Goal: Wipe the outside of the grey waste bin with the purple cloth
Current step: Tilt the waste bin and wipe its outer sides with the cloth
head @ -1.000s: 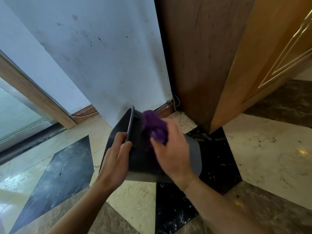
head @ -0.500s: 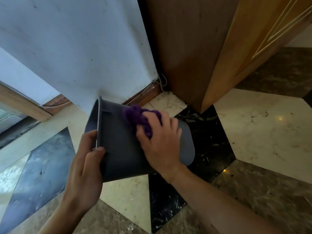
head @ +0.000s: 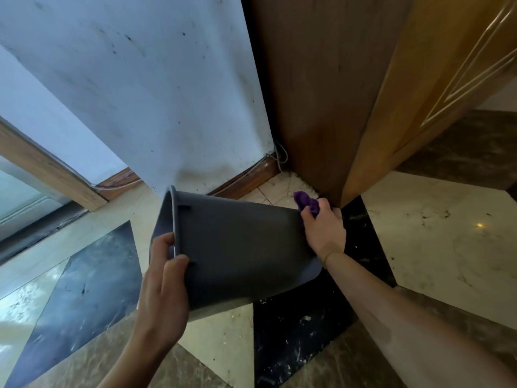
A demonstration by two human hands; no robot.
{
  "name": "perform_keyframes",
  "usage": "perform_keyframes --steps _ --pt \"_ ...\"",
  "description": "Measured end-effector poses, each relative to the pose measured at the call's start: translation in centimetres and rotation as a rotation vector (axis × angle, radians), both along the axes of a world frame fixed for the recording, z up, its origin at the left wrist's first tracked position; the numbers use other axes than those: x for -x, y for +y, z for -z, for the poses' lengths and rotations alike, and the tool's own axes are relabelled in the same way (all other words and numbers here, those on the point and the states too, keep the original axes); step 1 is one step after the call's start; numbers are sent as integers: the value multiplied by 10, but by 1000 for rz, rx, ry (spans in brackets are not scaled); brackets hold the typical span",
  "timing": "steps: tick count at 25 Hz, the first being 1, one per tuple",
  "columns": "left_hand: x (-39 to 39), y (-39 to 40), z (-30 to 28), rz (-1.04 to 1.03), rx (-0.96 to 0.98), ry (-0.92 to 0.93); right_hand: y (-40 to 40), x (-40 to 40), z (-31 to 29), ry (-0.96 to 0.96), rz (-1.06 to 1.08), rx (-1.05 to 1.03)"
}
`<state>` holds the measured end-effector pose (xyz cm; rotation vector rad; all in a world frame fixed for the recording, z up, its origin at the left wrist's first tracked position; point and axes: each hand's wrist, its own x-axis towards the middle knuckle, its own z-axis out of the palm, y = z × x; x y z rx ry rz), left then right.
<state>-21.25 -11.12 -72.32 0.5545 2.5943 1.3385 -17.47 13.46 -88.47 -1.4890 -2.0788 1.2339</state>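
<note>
The grey waste bin (head: 240,247) is tipped on its side above the floor, its open mouth facing left and its base to the right. My left hand (head: 165,287) grips the bin's rim, thumb on the outside wall and fingers inside. My right hand (head: 323,228) holds the bunched purple cloth (head: 306,202) against the far right end of the bin, by its base. Most of the cloth is hidden inside my fist.
A scuffed white wall (head: 145,88) rises right behind the bin, with a wooden skirting board (head: 246,175) and a thin cable along its foot. A brown wooden door (head: 349,88) stands to the right. The floor (head: 447,228) is patterned marble tile.
My right hand has slid the cloth along the bin's side from near the rim to the base end. The bin has tilted further over, with my left hand still on the rim.
</note>
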Motion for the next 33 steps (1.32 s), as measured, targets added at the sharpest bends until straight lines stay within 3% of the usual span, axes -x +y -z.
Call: perform_keyframes --steps 5,11,13,16,21,24,29,33 --pt "-8 5 4 -22 -6 -3 -43 3 -45 69 -181 -234" --pt "-8 11 11 -100 14 30 -126 -1 -103 550 -428 -518" --pt "-2 6 12 -117 46 44 -118 -3 -88 509 -420 -558" --pt "14 1 10 -118 120 81 -76 -4 -52 256 -290 -562" --pt "25 -4 5 -120 134 95 -9 -13 1 -5 -201 -385" --pt "23 -5 8 -116 81 127 -2 -10 2 -6 -156 -275" --pt "6 -9 12 -94 59 150 -46 11 -35 44 -209 -387" --pt "7 -5 11 -59 45 145 -99 33 -97 294 -370 -408"
